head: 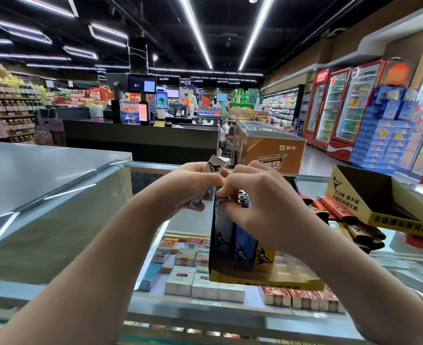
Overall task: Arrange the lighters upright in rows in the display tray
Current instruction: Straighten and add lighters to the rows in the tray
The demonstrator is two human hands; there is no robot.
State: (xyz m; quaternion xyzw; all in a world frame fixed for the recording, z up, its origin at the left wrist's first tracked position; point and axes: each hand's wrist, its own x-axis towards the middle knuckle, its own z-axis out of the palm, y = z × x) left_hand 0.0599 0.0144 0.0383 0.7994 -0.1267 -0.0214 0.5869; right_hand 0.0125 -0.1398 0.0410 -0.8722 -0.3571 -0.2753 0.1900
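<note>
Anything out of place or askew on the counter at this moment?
Yes. Several orange and brown lighters lie flat in a loose heap on the glass counter, beside an empty yellow tray, not stood in rows. The tray being filled holds upright lighters.

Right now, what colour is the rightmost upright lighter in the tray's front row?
Yellow lighter, black logo; head view.

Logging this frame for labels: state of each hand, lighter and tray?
left hand: grips white lighters
white lighters: tilted, out of tray
right hand: pinches a lighter top
display tray: partly filled, lighters upright
second tray: empty
loose lighters: lying flat on counter
</note>
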